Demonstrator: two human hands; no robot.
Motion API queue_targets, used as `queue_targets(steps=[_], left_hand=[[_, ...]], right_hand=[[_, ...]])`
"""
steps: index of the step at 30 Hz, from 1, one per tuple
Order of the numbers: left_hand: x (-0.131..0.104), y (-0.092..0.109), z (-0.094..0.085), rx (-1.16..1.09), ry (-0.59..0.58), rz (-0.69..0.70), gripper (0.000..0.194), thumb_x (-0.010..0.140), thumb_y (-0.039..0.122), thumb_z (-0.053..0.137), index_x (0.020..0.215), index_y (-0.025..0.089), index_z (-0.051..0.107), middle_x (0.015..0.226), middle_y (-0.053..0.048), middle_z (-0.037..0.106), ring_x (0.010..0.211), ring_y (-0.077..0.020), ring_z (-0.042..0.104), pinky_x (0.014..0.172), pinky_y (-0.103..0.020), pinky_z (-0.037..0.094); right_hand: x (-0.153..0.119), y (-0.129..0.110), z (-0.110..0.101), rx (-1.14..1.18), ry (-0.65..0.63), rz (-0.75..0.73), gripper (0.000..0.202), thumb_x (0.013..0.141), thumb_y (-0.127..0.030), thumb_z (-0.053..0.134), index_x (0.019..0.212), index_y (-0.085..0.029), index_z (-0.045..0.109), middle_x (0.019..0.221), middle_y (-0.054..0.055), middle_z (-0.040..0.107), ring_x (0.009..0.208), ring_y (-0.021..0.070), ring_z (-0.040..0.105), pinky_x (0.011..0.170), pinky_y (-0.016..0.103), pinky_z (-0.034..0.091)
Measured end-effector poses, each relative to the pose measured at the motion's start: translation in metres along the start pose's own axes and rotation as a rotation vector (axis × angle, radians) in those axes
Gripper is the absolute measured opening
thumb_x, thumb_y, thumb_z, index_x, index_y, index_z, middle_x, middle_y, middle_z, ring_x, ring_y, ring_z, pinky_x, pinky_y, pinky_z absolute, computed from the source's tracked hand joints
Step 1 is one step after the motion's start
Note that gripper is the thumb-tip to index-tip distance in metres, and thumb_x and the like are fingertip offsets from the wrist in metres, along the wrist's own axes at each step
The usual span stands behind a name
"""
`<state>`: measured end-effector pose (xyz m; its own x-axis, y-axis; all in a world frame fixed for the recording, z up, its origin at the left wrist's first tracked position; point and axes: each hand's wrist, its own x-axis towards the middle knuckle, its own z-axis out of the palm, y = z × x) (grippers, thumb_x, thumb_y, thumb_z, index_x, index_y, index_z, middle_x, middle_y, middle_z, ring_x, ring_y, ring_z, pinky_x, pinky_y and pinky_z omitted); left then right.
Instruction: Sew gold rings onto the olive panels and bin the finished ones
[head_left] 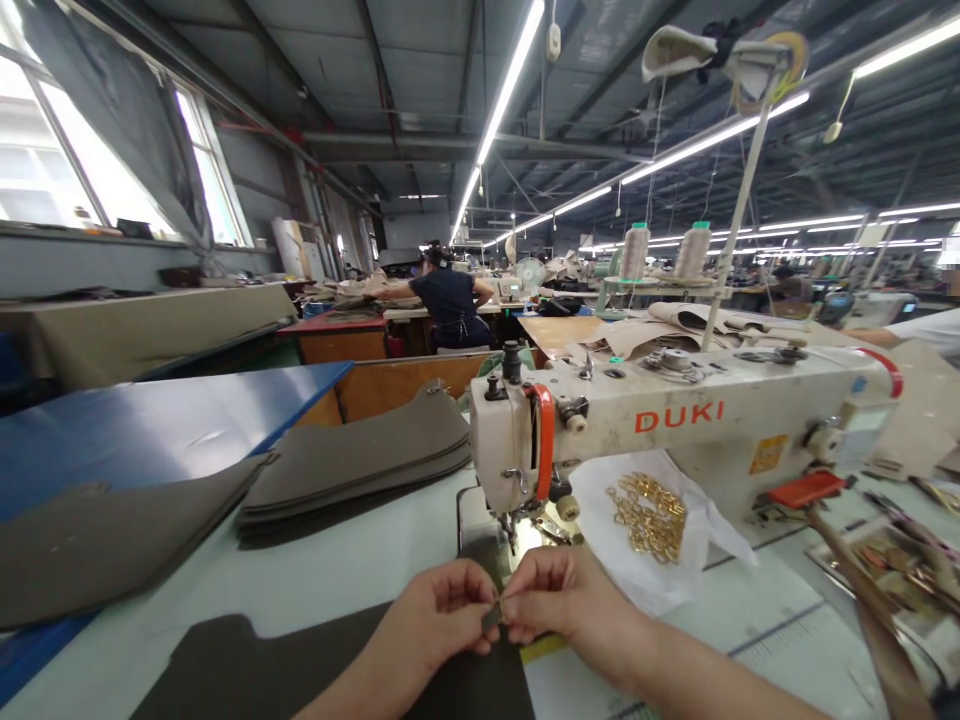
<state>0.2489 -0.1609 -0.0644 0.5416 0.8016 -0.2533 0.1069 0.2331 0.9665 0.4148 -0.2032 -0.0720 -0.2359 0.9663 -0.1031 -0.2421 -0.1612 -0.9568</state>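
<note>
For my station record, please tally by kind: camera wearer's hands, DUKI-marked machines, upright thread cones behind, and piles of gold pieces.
Left hand and right hand: 2
DUKI sewing machine: 1
Upright thread cones: 2
Pile of gold pieces: 1
Total: 6

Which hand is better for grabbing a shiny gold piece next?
Probably the right hand: it's nearer the gold pieces; the left hand is farther across. Both have fingertips at a small dark piece.

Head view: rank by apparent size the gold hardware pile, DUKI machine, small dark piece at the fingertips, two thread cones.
1. DUKI machine
2. Gold hardware pile
3. Two thread cones, nearly alike
4. Small dark piece
</note>
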Motion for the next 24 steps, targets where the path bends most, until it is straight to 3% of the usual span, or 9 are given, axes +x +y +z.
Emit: queue_targets(steps=[5, 12, 17, 24], left_hand=[[0.001, 0.000, 0.000, 0.071, 0.028, 0.054, 0.014, 0.051, 0.025, 0.063, 0.058, 0.019, 0.052, 0.049, 0.004, 0.056, 0.049, -0.0107, 0.050, 0.054, -0.024, 0.040], [-0.005, 0.002, 0.004, 0.193, 0.131, 0.133, 0.007, 0.050, 0.022, 0.053, 0.057, 0.018, 0.052, 0.050, 0.007, 0.049, 0.049, -0.0097, 0.042, 0.051, -0.023, 0.029], [-0.005, 0.003, 0.003, 0.183, 0.163, 0.187, 0.006, 0.050, 0.020, 0.055, 0.056, 0.019, 0.053, 0.055, 0.005, 0.054, 0.054, -0.0119, 0.048, 0.055, -0.024, 0.035], [-0.004, 0.000, 0.003, 0.067, 0.132, 0.174, 0.010, 0.050, 0.018, 0.058, 0.054, 0.019, 0.049, 0.059, 0.004, 0.059, 0.051, -0.0114, 0.052, 0.052, -0.025, 0.039]], right_hand=[[-0.005, 0.002, 0.005, -0.107, 0.011, -0.177, 0.028, 0.064, -0.034, 0.078, 0.076, -0.016, 0.060, 0.067, -0.001, 0.063, 0.062, 0.0108, 0.057, 0.060, 0.023, 0.042], [-0.015, -0.003, 0.014, -0.536, 0.131, -0.330, 0.017, 0.065, -0.021, 0.072, 0.078, -0.018, 0.060, 0.073, -0.001, 0.060, 0.069, 0.0139, 0.054, 0.065, 0.026, 0.043], [-0.014, -0.001, 0.009, -0.606, 0.168, -0.427, 0.005, 0.072, -0.015, 0.059, 0.072, -0.018, 0.063, 0.072, 0.000, 0.062, 0.069, 0.0134, 0.056, 0.065, 0.024, 0.043], [-0.011, 0.002, 0.010, -0.476, 0.246, -0.306, 0.006, 0.067, -0.016, 0.058, 0.062, -0.016, 0.061, 0.058, -0.002, 0.057, 0.056, 0.0110, 0.050, 0.054, 0.022, 0.038]])
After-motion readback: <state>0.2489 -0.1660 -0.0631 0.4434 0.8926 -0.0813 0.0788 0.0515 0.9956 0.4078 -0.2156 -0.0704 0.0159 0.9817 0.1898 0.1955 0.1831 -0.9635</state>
